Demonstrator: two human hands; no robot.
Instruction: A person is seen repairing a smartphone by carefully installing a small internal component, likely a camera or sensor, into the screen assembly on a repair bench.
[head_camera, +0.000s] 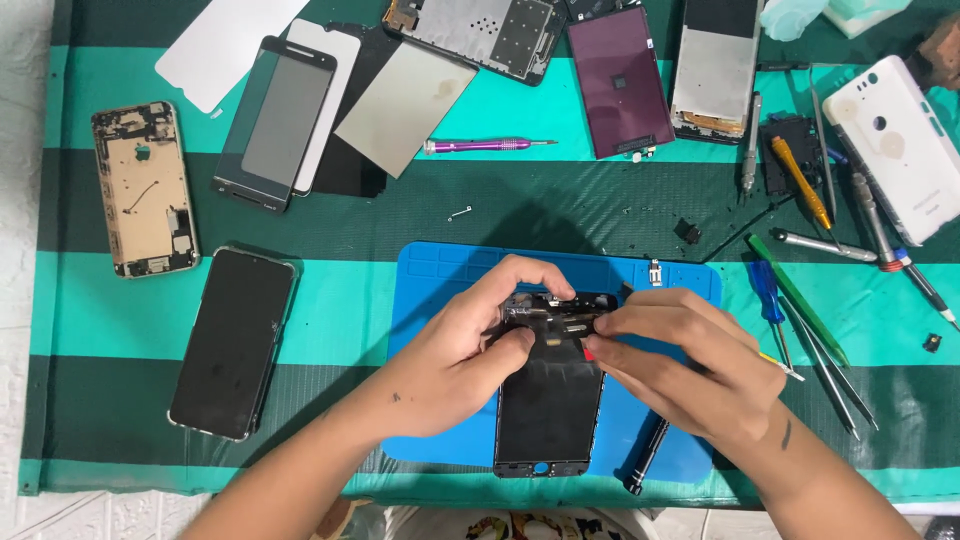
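An opened black phone frame (548, 405) lies on a blue work mat (440, 275), its top end raised toward me. My left hand (462, 350) grips the frame's upper left edge, thumb and fingers pinching around it. My right hand (690, 365) holds the upper right corner, fingertips pressing on the small metal parts there; something small and red (589, 353) shows under its fingers, too hidden to name. A black tool handle (645, 458) lies on the mat under my right wrist.
On the green striped cloth: a black phone (233, 342) and a gold phone chassis (144, 188) at left, screens and plates at the back, a purple screwdriver (480, 145), a white back cover (897, 145), several screwdrivers and tweezers (810, 320) at right.
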